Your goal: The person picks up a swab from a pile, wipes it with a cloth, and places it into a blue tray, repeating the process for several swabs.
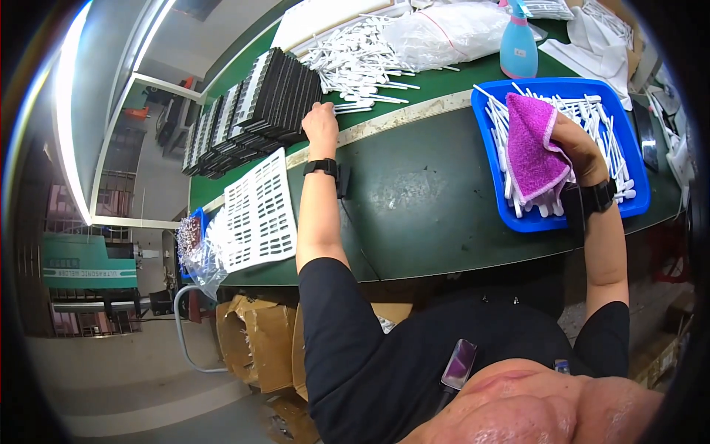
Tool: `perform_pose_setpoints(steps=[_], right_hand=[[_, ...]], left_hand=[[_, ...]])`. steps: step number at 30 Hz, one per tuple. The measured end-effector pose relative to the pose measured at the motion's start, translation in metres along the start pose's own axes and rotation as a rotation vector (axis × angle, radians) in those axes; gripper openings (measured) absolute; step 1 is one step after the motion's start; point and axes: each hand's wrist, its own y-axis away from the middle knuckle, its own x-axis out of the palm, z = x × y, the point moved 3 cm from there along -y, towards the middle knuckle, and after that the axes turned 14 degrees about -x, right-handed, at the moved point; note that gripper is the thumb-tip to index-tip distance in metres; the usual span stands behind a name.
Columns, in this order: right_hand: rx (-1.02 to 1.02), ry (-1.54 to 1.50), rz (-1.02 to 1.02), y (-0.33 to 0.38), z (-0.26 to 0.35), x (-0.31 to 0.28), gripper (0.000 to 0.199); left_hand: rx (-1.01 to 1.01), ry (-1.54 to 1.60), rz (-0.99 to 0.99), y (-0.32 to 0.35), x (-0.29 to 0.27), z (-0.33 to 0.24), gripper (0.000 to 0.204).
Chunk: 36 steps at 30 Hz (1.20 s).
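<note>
My right hand (579, 150) grips a purple cloth (529, 148) with a pale edge, which hangs over a blue tray (509, 215). White plastic sticks with wider ends (611, 137) fill the tray around and under the cloth. Farther left, my left hand (321, 126) is at the right side of a tall stack of black slotted plates (275, 92). Its fingers are curled, and their tips are hidden, so what they hold does not show. Just right of that hand lie a few white sticks (353, 107), apart from the larger heap (355, 55).
A white slotted sheet (259, 214) lies on the green table (414, 237) at the left. Behind are a clear plastic bag (451, 33) and a blue spray bottle (518, 48). Cardboard boxes (259, 340) stand below the front edge. White cloth (592, 55) lies at the back right.
</note>
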Motion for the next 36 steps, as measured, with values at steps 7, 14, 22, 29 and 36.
perform_pose_setpoints(steps=[7,14,22,29,36], right_hand=[[-0.015,0.052,-0.044,-0.008,-0.002,0.004,0.045],[-0.022,-0.008,-0.049,-0.013,-0.006,-0.009,0.045],[-0.084,-0.050,-0.135,-0.021,-0.008,-0.012,0.042],[-0.032,-0.132,-0.214,-0.020,-0.004,-0.021,0.038],[-0.074,-0.158,-0.294,-0.022,0.000,-0.029,0.035]], left_hand=[[0.481,-0.097,0.025,-0.004,-0.003,-0.008,0.008],[-0.118,0.922,0.321,0.013,-0.055,-0.056,0.014],[-0.516,2.062,1.068,0.046,-0.082,-0.181,0.024],[-0.417,2.189,1.373,0.075,-0.073,-0.212,0.031],[-0.316,2.096,1.388,0.088,-0.075,-0.224,0.033]])
